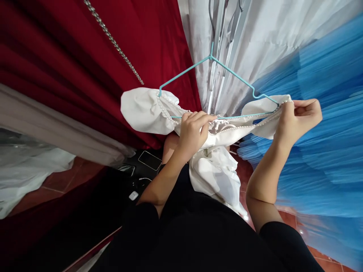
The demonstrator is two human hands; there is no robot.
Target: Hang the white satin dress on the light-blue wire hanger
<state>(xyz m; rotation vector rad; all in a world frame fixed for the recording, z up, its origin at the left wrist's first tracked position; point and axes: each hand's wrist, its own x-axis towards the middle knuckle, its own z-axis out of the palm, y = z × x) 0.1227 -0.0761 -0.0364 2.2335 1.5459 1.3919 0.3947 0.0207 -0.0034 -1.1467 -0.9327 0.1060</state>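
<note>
White garment (pixel 227 140), stretched across the middle of my remote view, its beaded neckline around a pale blue hanger (pixel 210 57) and its lower folds bunched nearer, in front of the person's body. I judge the step in hand to be fitting the neckline onto the hanger's right end; the next move would call for seating that edge and evening both sides. The right hand (pixel 297 118) pinches the edge there, fingers closed on the cloth. The left hand (pixel 194 130) lies over the hanger's bar and neckline; I cannot tell whether its fingers grip.

Around them, red cloth (pixel 159 41) fills the far left, ruffled blue cloth (pixel 326 151) the right, white cloth (pixel 278 26) the far side. Near left, a black surface (pixel 119 189) bears a phone (pixel 150 160) and a small white case (pixel 133 195).
</note>
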